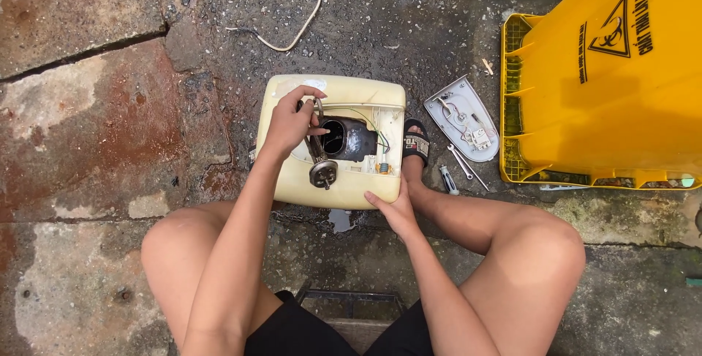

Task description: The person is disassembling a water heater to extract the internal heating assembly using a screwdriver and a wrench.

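Sat low over wet, cracked concrete floor (pixel 102 144), knees spread, with a cream-coloured appliance housing (pixel 333 180) lying flat on the ground between the legs. Opened on its upper face, showing a dark round cavity (pixel 338 137), thin green and white wires (pixel 376 126) and a small coil part (pixel 383 168) near the right edge. Left hand (pixel 291 123) over the housing's upper left part, fingers closed around a curved metal heating element (pixel 319 153) that ran down to a round flange (pixel 323 173) resting on the cream shell. Right hand (pixel 393 208) pressed flat against the housing's near right corner, fingers spread along the lower edge, gripping nothing but the shell itself. Hands well apart, one on top at the far left, one at the near right, the housing held between them. Just beside the housing's right edge, a foot in a black slide sandal (pixel 416 145). Farther right on the floor, a pale grey oval cover plate (pixel 463 116) lying inside-up with a small white component on it, and near it a spanner (pixel 459 161) and a screwdriver (pixel 448 179). Beyond those, a large yellow plastic bin (pixel 621 85) tipped on its side, with a black triangular warning sign on its face. At the top, a loose white cord (pixel 301 25) curving across the ground, well apart from the housing.
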